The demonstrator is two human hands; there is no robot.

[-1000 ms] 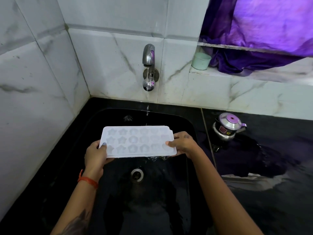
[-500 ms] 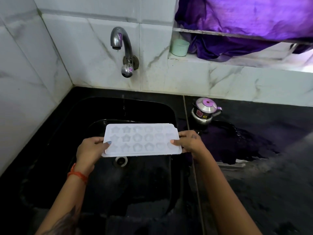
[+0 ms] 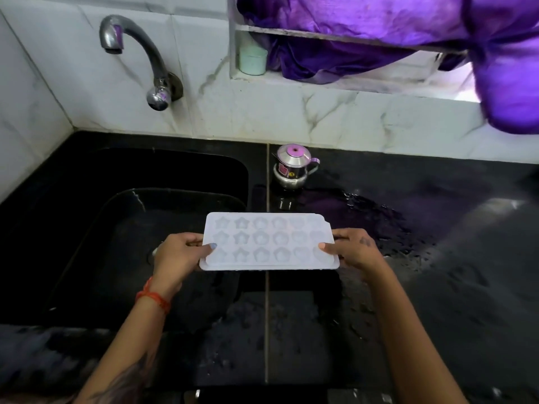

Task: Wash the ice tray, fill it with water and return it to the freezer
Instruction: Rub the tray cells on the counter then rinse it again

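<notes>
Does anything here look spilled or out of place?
Yes: water is spilled on the black counter, a puddle spreading right of the small steel pot. The ice tray, level between both hands, looks fine.

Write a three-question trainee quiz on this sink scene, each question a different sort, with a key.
1. True or false: the ice tray sits directly under the tap spout.
2. Which hands hold the tray? A) only the left hand B) only the right hand C) both, one at each short end
3. Fill in: the small steel pot stands on the black ______, right of the sink.

Key: 1 false; 2 C; 3 counter.
</notes>
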